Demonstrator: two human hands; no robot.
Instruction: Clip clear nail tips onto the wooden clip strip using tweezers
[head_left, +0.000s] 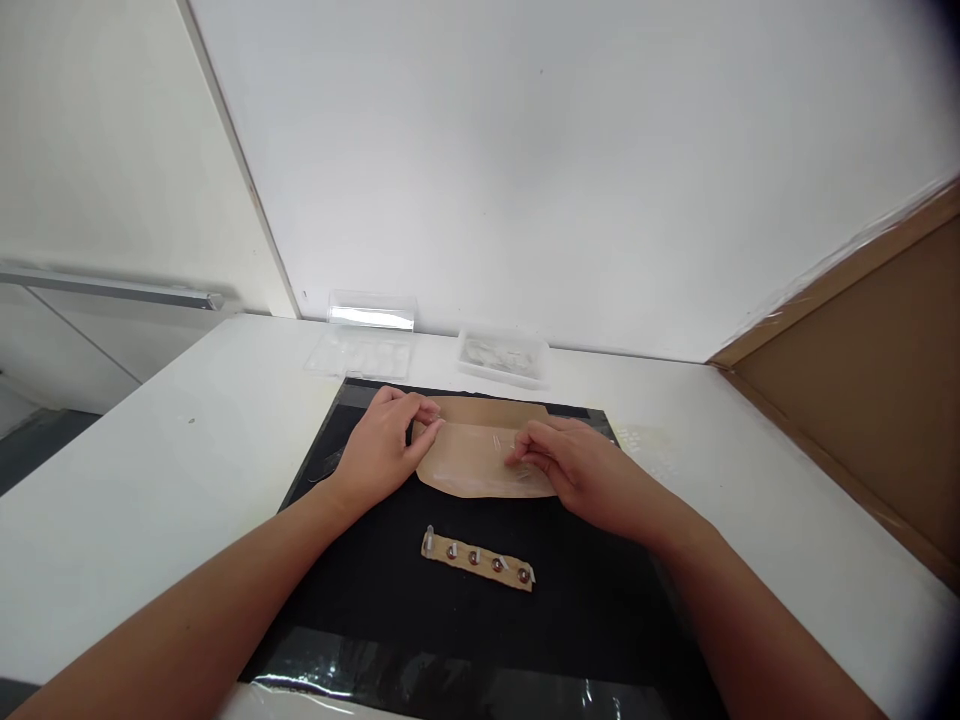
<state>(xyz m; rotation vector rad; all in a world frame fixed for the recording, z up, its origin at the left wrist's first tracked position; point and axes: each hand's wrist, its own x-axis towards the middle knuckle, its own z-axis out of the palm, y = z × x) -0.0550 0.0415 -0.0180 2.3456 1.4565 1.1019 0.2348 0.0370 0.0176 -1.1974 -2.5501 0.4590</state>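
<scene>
A shallow brown paper tray (480, 408) lies toward the far side of a black mat (390, 590), with a few small clear slivers (496, 442) inside. My left hand (390, 440) is at the tray's left end, thumb and fingertips pinched over its edge; whatever is between them is too small to name. Inside the tray's right part, my right hand (562, 460) has its fingers curled and fingertips together, close to the slivers. What they hold, if anything, is hidden. Nearer me lies a brown cardboard strip (486, 562) bearing a row of shiny brown domes with small whitish tabs.
An open clear plastic case (360, 352) stands at the back left of the white table (135, 450). Beside it is a translucent box (502, 358) with small clear pieces. A white wall (525, 200) rises behind, and a brown framed panel (862, 380) stands at right.
</scene>
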